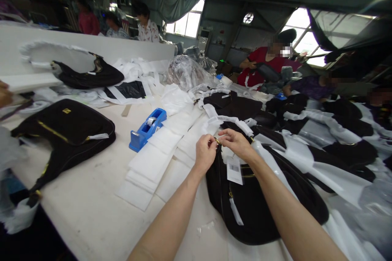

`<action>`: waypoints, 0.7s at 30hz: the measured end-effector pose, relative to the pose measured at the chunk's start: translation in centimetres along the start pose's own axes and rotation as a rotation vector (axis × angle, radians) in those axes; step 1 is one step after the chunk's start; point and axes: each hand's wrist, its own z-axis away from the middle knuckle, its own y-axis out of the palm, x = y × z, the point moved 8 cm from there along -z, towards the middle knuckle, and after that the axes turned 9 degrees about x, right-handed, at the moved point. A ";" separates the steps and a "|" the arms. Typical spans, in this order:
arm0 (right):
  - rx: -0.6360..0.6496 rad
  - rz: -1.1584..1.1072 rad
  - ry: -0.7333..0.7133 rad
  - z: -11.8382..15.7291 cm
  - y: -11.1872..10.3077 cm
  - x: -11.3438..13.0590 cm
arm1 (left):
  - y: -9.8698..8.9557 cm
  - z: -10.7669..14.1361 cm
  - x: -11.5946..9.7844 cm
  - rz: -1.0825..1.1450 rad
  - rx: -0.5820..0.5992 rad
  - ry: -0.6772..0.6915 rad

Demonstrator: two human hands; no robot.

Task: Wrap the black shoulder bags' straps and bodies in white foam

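A black bag lies on the white table in front of me, with a white barcode tag hanging over it. At the bag's upper left end, my left hand pinches a small gold ring. My right hand meets it from the right, its fingertips closed on the same ring. White wrapping runs along the strap just beyond my hands. A zipper pull wrapped in white rests on the bag's front.
Left of my hands are a blue tape dispenser and stacked white sheets. Another black bag lies at the left. Black bags and wrapping pile up at the right. A person in red stands across the table.
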 end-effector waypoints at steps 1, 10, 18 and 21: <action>-0.006 0.008 0.007 0.1 -0.2 0.0 | 0.1 -0.1 0.1 0.001 0.012 -0.003; 0.028 0.146 -0.009 1.2 -1.1 1.6 | -0.5 -0.7 1.7 0.680 0.144 -0.354; 0.052 0.347 -0.264 0.0 1.5 5.0 | -2.5 -1.5 -0.2 0.436 0.226 -0.243; 0.076 0.363 -0.278 -0.3 2.1 5.5 | -3.0 -1.7 -0.9 0.279 0.214 -0.135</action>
